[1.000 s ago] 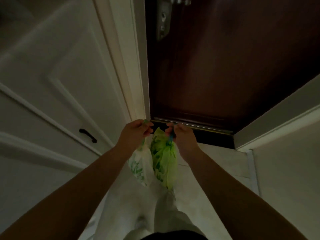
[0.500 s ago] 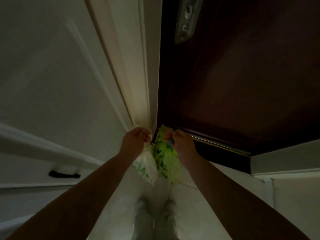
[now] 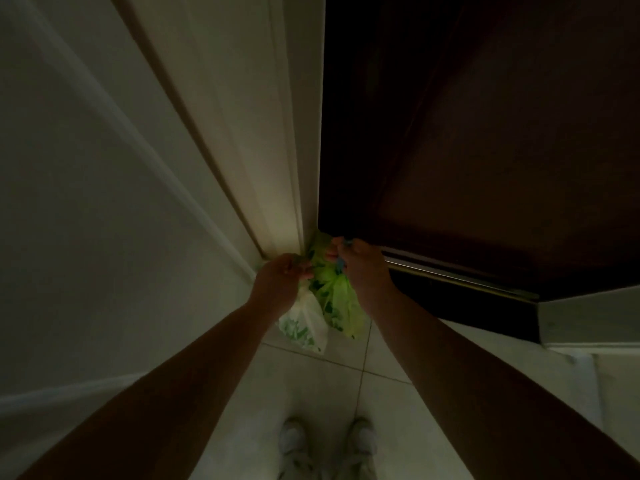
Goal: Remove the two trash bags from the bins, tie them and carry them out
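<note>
Trash bags are the smallest things in view, so the dark wooden door is taken first: it fills the frame from twelve to three o'clock and appears shut, with the white door frame at eleven o'clock. Pale floor tiles and white shoes are seen at six o'clock. Near the centre, the white trash bag is pinched at its neck by the left hand, and the green trash bag by the right hand. Both bags hang clear of the floor, touching each other. Removal from the bins is judged done; whether the necks are knotted cannot be told, and passage through the door is left.
</note>
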